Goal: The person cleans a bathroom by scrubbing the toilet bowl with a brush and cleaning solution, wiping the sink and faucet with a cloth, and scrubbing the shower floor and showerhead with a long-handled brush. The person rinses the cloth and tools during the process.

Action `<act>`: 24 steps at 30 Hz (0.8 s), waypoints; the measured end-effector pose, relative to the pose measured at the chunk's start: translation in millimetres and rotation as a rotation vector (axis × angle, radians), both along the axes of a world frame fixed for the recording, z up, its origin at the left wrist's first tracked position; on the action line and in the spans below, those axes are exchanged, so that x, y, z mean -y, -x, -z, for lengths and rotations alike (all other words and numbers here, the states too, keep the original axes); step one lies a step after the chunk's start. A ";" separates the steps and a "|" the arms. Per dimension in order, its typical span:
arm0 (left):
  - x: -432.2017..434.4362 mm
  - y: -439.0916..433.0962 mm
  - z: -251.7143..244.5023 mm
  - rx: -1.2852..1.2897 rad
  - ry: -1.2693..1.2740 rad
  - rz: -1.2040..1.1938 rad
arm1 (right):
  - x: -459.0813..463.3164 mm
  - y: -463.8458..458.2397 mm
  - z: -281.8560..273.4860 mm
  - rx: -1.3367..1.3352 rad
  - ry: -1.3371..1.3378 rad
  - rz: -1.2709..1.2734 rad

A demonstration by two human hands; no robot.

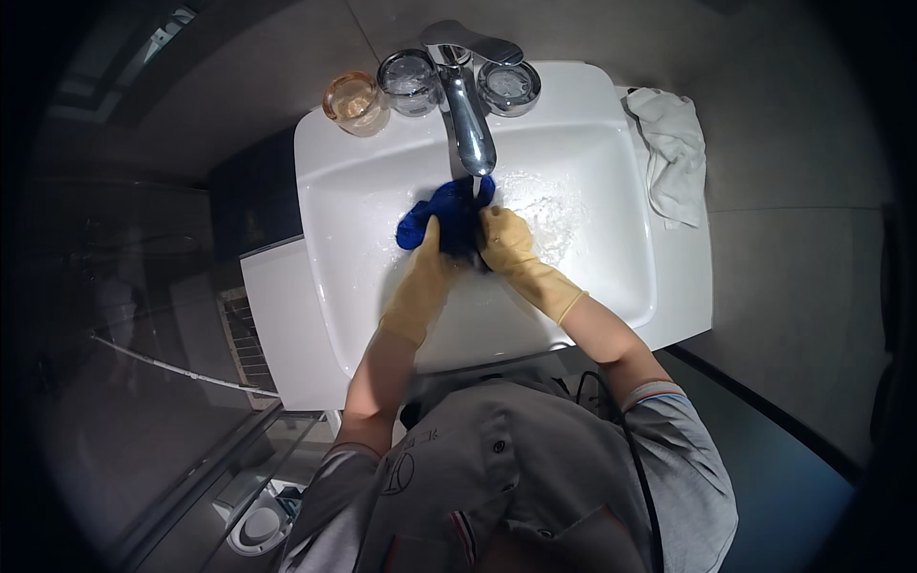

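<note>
Both my hands wear yellow rubber gloves and are inside a white washbasin [487,315]. Between them is a wet, bunched blue cloth [448,215], under the spout of a chrome mixer tap [469,122]. A thin stream of water falls onto the cloth's upper right part. My left hand [428,254] grips the cloth from below left, thumb on top, its other fingers hidden. On the right side, my right hand [505,236] is closed in a fist on the cloth's edge. Something dark shows just below the cloth between the hands; I cannot tell what it is.
An amber glass [354,104] and a grey glass [408,82] stand left of the tap, a grey glass dish [509,86] right of it. A crumpled white towel [670,154] lies on the right counter. A dark box [251,193] sits at the left; a toilet [259,526] is at lower left.
</note>
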State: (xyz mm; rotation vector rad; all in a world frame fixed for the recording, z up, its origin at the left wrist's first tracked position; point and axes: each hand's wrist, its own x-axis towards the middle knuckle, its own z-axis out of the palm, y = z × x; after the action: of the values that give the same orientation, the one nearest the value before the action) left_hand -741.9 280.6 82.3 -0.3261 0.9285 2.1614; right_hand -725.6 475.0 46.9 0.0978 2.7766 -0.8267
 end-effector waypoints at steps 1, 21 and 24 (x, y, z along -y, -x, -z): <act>-10.0 1.9 6.5 0.144 -0.206 -0.033 | 21.3 -3.0 -7.9 0.031 0.110 0.177; 43.0 -25.5 7.2 0.404 -0.112 -0.087 | 3.3 -18.3 -37.3 -0.124 -0.109 0.365; -0.1 -21.4 29.6 0.067 -0.387 0.060 | 70.2 -36.2 -61.9 -0.168 0.450 0.402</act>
State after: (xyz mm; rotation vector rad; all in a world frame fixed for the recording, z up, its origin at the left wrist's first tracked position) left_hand -720.5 280.7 52.6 -0.1752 0.4611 2.2014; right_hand -689.4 404.8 108.8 0.5364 2.6755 -1.6039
